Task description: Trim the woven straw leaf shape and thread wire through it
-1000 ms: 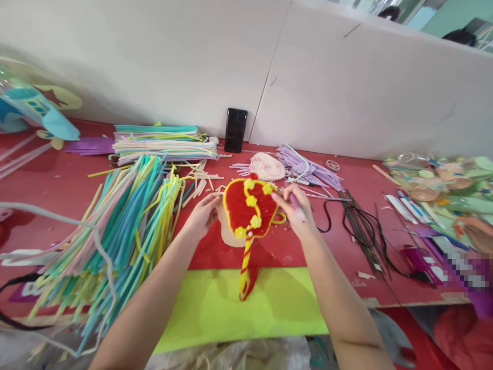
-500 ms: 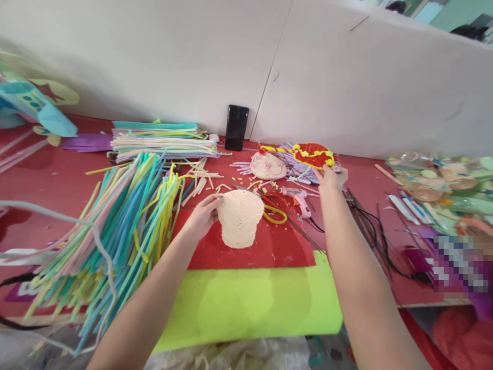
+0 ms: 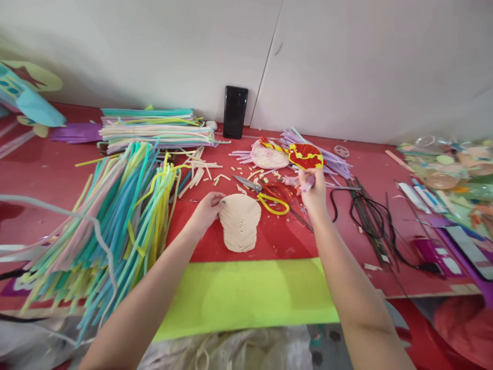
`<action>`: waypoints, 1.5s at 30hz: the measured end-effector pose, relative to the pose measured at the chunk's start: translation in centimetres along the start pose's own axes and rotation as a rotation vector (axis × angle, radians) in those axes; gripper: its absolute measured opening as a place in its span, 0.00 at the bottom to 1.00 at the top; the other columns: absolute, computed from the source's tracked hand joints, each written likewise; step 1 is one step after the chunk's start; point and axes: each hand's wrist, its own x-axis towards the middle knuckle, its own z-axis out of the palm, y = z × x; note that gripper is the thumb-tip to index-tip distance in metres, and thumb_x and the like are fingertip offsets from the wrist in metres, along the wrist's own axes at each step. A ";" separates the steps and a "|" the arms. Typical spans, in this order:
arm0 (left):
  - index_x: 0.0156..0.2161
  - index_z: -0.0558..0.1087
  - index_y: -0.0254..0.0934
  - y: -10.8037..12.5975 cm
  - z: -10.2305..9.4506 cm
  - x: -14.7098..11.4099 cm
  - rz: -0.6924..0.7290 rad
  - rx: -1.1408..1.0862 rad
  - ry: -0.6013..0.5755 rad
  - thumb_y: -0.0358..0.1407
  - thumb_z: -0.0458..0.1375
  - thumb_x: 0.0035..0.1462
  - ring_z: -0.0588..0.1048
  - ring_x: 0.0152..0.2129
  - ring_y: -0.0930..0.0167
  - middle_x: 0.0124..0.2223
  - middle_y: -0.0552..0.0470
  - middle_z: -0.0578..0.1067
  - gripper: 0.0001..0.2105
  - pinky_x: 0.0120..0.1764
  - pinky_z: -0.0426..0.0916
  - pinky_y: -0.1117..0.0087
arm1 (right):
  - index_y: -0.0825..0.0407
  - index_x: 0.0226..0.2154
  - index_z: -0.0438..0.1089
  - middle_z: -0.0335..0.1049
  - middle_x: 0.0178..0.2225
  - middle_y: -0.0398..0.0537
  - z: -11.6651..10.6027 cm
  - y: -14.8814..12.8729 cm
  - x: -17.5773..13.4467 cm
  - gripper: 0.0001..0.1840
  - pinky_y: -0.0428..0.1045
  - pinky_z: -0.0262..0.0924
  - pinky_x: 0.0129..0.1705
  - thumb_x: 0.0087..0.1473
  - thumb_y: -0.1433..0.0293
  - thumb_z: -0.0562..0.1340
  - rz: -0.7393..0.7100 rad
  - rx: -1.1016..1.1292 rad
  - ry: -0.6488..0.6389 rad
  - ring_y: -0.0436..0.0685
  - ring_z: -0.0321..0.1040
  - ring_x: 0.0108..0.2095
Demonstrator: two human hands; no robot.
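My left hand [image 3: 210,209] pinches the upper left edge of a cream, vase-shaped piece [image 3: 241,223] built from rows of chenille stems, held over the red mat [image 3: 285,241]. My right hand [image 3: 314,190] is closed around a pink glue gun [image 3: 293,181], most of it hidden by the fingers. Just beyond that hand lies a red piece with yellow trim [image 3: 306,155] and a twisted yellow-red handle. It touches a round cream-and-pink piece [image 3: 269,154]. Between my hands, scissors with yellow and red handles [image 3: 273,204] lie among cream offcuts [image 3: 221,179].
Bundles of coloured chenille stems [image 3: 127,205] fill the left, with more stacked behind [image 3: 157,131]. A black phone [image 3: 235,112] leans on the white wall. Lilac stems [image 3: 316,149] lie behind my right hand. Black cable [image 3: 370,216] and dark rods run to the right. Yellow-green sheet [image 3: 246,293] covers the front edge.
My right hand has let go of the red-and-yellow piece, leaving it on the table, and has come nearer onto the glue gun. My left hand still holds the cream piece. The view tilted slightly down.
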 end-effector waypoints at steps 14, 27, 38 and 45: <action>0.57 0.63 0.42 0.3 0.3 -6.6 0.693 1.008 -0.063 0.37 0.57 0.54 0.60 0.58 0.57 0.61 0.43 0.62 0.24 0.58 0.51 0.55 | 0.46 0.36 0.65 0.70 0.46 0.48 2.2 -0.1 -7.9 0.05 0.56 0.61 0.48 0.54 0.68 0.60 -0.339 -0.341 -0.335 0.59 0.68 0.44; 0.61 0.57 0.34 -4.5 1.2 -8.4 0.894 1.824 -0.276 0.36 0.44 0.62 0.57 0.59 0.55 0.63 0.38 0.58 0.23 0.55 0.57 0.50 | 0.47 0.38 0.63 0.69 0.50 0.50 1.6 -0.2 -7.8 0.07 0.57 0.61 0.51 0.55 0.71 0.58 -0.288 -0.396 -0.315 0.59 0.67 0.48; 0.62 0.56 0.36 -5.3 0.7 -9.7 0.981 1.839 -0.231 0.30 0.47 0.57 0.59 0.58 0.55 0.62 0.38 0.59 0.26 0.52 0.63 0.52 | 0.49 0.36 0.63 0.66 0.51 0.54 6.3 -1.3 -10.2 0.07 0.59 0.56 0.55 0.52 0.71 0.61 -0.171 -0.303 -0.385 0.61 0.62 0.54; 0.62 0.55 0.37 -4.4 0.6 -10.0 0.985 1.882 -0.261 0.27 0.45 0.57 0.63 0.56 0.61 0.60 0.40 0.63 0.26 0.49 0.67 0.58 | 0.49 0.32 0.61 0.69 0.47 0.50 6.4 -0.6 -10.0 0.08 0.53 0.64 0.46 0.50 0.69 0.62 0.109 -0.042 -0.378 0.56 0.70 0.43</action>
